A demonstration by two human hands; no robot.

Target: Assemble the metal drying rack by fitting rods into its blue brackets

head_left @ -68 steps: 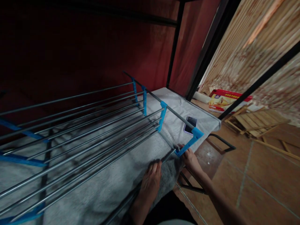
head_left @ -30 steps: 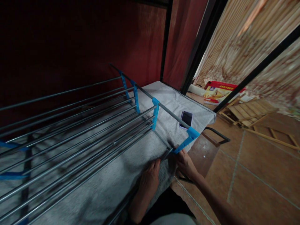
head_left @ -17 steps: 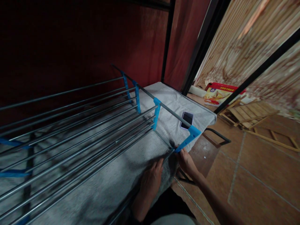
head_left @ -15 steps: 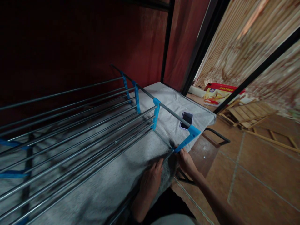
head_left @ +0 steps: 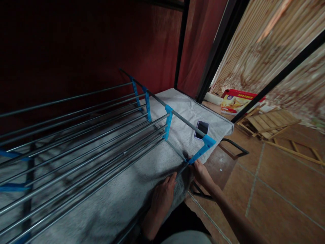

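A shoe-rack-like frame of grey metal tubes [head_left: 101, 146] with blue plastic brackets lies on a pale fleecy cover [head_left: 101, 210]. At its near right corner, my right hand [head_left: 202, 173] pinches the lower end of a blue bracket [head_left: 203, 151], where a tube joins it. Just left of that, my left hand [head_left: 162, 196] is curled over the tube running down-left from this joint; its fingertips rest close to the joint. Part of the tube is hidden under the hand. Another blue bracket [head_left: 168, 122] sits farther along the grey side tube [head_left: 185, 121].
A phone [head_left: 202, 129] lies on the cover beyond the corner bracket. Black metal posts [head_left: 180, 51] rise at the bed-like platform's corners. On the tiled floor at right are a red and yellow box [head_left: 236, 102] and folded wooden slats [head_left: 274, 122]. A dark red wall stands behind.
The corner bracket and the rack's near end have shifted very slightly up and left in the view. Both hands keep nearly the same place and hold.
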